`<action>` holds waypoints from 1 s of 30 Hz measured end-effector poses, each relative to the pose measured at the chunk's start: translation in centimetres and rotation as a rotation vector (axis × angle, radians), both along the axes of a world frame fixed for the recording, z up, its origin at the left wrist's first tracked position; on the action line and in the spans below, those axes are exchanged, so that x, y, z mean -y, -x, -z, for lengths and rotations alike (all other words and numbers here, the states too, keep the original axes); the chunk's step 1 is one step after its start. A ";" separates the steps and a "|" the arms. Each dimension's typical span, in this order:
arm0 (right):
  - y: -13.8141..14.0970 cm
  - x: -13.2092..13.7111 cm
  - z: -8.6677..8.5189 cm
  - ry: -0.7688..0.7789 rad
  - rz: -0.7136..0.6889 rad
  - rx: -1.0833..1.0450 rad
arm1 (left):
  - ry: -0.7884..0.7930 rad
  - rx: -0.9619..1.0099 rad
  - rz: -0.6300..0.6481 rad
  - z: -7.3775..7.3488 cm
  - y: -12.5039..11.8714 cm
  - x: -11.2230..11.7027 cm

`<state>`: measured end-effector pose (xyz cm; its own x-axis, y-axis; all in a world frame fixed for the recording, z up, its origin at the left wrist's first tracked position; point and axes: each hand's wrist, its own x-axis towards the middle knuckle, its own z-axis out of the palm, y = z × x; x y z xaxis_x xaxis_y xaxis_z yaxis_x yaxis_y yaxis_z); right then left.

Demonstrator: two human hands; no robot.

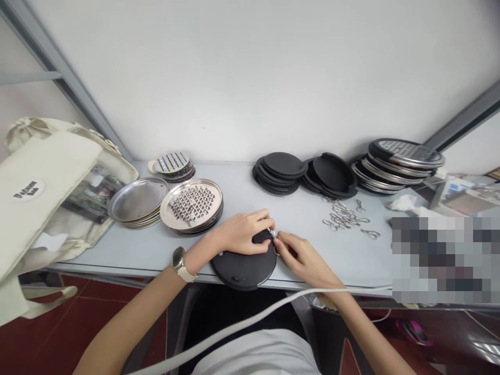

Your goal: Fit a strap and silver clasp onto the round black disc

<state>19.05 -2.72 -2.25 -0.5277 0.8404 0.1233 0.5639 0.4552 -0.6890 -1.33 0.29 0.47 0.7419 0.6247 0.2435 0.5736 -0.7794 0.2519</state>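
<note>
A round black plastic disc lies at the table's front edge, partly overhanging it. Curled over its far right part, my left hand grips the rim, thumb and fingers pinching near a small metal piece. My right hand is closed at that same edge, its thumb and forefinger pinching a small metal wire clip against the disc. Fingers cover most of the clip. To the right of my hands, several similar loose wire clips are scattered on the table.
Stacked metal plates, grater discs and smaller patterned discs stand left. Black disc stacks and assembled rimmed discs line the wall. A cream bag is far left; a white cable crosses in front.
</note>
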 end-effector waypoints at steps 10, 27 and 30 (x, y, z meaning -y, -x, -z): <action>0.6 -0.1 0.0 -0.028 0.029 -0.077 | 0.032 0.069 -0.025 -0.4 0.2 0.2; 0.9 -0.1 -0.4 -0.034 0.113 -0.124 | 0.011 0.062 -0.039 -0.5 0.2 0.3; 0.8 -0.2 -0.4 -0.032 0.122 -0.135 | -0.001 0.060 -0.019 -0.5 0.2 0.3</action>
